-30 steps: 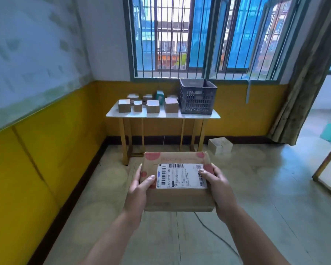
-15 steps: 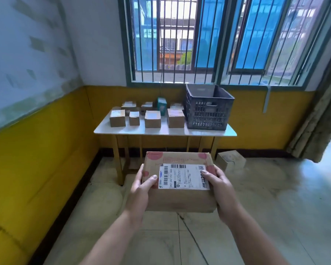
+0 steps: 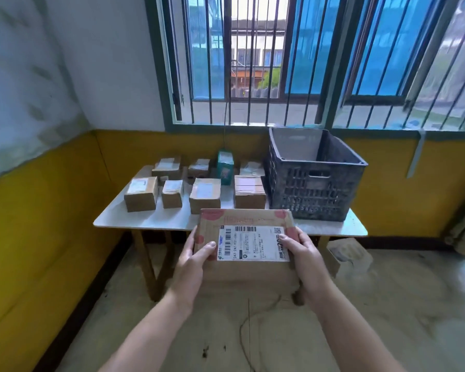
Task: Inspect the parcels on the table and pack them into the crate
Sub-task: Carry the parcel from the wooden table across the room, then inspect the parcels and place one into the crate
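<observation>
From the head view, a white rectangular table (image 3: pixel 151 221) stands against the yellow wall under a barred window (image 3: pixel 253 63). On its right end sits a dark grey slotted plastic crate (image 3: pixel 314 194). To the left of the crate stand small brown cardboard parcels (image 3: pixel 204 194) in two rows, with an upright teal carton (image 3: pixel 225 167) in the back row. An open cardboard box (image 3: pixel 349 255) lies on the floor by the table's right legs, and a thin dark cable (image 3: pixel 246 326) trails across the floor.

In front of the table edge and clear of it, a larger brown cardboard parcel with a white barcode label (image 3: pixel 249 275) is held level, label up. The left hand (image 3: pixel 192 260) grips its left end and the right hand (image 3: pixel 304 253) its right end, each with the thumb on top and the fingers wrapped underneath. Both forearms reach forward.
</observation>
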Available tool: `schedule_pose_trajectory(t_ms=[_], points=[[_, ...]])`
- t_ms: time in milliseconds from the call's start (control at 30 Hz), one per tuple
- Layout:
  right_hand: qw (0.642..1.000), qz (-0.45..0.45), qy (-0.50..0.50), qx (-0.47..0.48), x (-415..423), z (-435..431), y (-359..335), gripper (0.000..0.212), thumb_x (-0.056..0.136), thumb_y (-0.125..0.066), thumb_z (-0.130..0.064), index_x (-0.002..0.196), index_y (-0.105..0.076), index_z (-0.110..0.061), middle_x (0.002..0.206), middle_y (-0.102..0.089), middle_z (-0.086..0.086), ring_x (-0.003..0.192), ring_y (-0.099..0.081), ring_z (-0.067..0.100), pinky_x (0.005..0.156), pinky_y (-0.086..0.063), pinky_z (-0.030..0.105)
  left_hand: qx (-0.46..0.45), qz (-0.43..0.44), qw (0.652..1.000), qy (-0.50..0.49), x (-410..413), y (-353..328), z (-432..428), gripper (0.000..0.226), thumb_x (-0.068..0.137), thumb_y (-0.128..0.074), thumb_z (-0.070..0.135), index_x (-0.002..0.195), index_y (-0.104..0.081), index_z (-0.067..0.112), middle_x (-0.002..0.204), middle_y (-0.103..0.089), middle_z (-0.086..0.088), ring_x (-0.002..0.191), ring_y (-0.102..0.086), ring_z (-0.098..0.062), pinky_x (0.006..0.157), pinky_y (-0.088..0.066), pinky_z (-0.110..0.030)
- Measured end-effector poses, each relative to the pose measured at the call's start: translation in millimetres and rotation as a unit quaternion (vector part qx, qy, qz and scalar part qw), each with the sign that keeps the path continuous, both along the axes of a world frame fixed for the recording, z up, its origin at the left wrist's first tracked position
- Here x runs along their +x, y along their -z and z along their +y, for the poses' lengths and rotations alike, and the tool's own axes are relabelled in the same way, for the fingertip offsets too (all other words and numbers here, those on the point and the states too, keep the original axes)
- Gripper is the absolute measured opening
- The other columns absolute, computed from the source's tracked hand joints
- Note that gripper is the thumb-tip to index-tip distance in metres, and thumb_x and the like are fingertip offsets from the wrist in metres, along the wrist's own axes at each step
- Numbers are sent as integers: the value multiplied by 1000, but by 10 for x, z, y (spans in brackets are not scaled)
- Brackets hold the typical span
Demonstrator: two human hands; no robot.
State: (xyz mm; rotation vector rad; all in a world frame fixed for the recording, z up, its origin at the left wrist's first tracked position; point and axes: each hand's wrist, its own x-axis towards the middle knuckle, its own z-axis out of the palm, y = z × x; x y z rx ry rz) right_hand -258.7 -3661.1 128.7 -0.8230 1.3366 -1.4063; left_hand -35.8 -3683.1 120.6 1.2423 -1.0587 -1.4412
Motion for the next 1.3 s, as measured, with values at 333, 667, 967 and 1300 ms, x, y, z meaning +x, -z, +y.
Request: schedule_pose_trajectory(t_ms=[333, 667, 967, 1300], points=[[1000, -3, 0, -7, -204, -2132, 13, 41, 100, -64, -20, 140, -55, -26, 118, -75, 2, 102, -75, 20, 80, -59, 35, 2, 5, 1000, -7, -247, 47, -2147, 66, 86, -69, 46, 148, -46, 45, 127, -73, -2, 121, -65, -26, 112, -46, -52], [999, -4, 33, -12, -316, -4541, -87, 47, 100, -65, -23, 144, -54, -28, 121, -75, 8, 107, -75, 28, 88, -61, 46, -19, 39, 999, 17, -371, -91, -4677, 47, 102, -59, 18, 145, -52, 35, 119, -77, -6, 108, -74, -29, 90, -60, -45], [999, 6, 36, 11, -443, -5707, -134, 42, 101, -62, -24, 142, -54, -28, 118, -76, 7, 105, -75, 27, 79, -61, 41, 13, 45, 998, 37, -523, -54, -5971, 76, 79, -71, 36, 151, -47, 37, 133, -70, -7, 114, -72, -31, 102, -54, -60], [996, 51, -61, 40, -748, -6381, -40, 78, 85, -75, -56, 151, -37, -39, 138, -64, 1, 121, -67, 25, 96, -59, 51, -18, -4, 1000, 23, -788, -107, -6390, 81, 87, -68, 45, 158, -31, 31, 136, -66, -1, 118, -68, -19, 101, -57, -48]])
